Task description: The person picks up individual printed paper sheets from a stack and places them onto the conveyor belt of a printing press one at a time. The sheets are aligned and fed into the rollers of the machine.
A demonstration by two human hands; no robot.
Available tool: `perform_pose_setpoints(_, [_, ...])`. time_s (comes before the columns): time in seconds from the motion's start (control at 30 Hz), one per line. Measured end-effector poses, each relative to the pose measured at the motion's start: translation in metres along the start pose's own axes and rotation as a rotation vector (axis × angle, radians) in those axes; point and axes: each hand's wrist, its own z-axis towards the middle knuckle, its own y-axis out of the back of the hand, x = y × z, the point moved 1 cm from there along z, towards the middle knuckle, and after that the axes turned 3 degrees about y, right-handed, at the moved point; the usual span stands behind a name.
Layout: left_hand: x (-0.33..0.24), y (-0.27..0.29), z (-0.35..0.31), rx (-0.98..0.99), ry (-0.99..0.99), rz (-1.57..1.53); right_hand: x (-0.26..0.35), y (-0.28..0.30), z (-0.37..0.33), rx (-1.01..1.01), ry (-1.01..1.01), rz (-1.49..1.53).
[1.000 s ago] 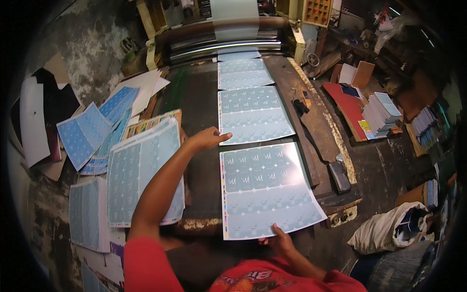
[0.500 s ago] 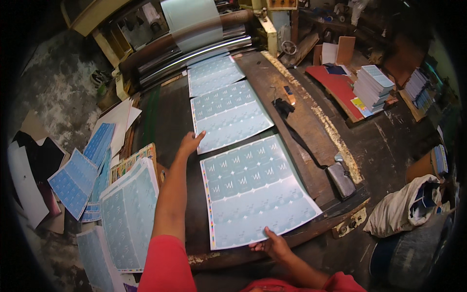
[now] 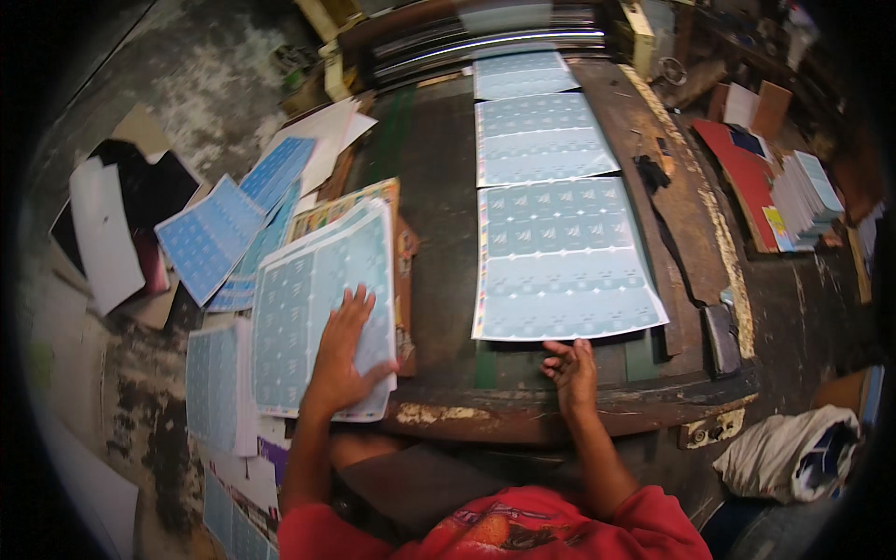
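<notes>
My left hand (image 3: 347,359) lies flat with spread fingers on top of a stack of pale blue printed sheets (image 3: 280,327) at the table's left edge. The nearest sheet (image 3: 565,271) on the dark table carries rows of white marks and has a slightly lifted front edge. Just below that edge is my right hand (image 3: 571,373), palm turned up, fingers loosely curled and apart, with nothing visible in it. Beyond are a second printed sheet (image 3: 537,135) and a third (image 3: 523,75), which reaches toward shiny metal rollers (image 3: 495,44).
Brighter blue sheets (image 3: 210,233) and white boards (image 3: 322,140) lie left of the table. A dark box-like object (image 3: 720,341) and a strap sit along the table's right side. To the right are a stack of booklets (image 3: 807,201) and a white sack (image 3: 784,462).
My left hand has moved from the middle sheet to the stack at the left. My right hand has let go of the near sheet's edge. The whole view has shifted leftward.
</notes>
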Motion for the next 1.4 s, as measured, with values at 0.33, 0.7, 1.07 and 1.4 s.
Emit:
perform_pose_setpoints(0.33, [-0.004, -0.048, -0.125, -0.192, 0.145, -0.181, 0.084, -0.072, -0.145, 1.651, -0.279, 0.247])
perform_pose_setpoints(0.7, [-0.003, -0.035, -0.127, -0.920, 0.451, -0.850, 0.068, -0.057, -0.154, 1.272, -0.090, -1.126])
perform_pose_setpoints(1.07, [-0.071, -0.049, -0.134, -0.095, -0.222, -0.159, 0.025, -0.034, -0.110, 0.441, -0.387, -0.148])
perform_pose_setpoints(1.4, [-0.011, -0.063, -0.126, -0.431, 0.143, -0.141, -0.017, 0.054, -0.110, 0.133, -0.433, -0.156])
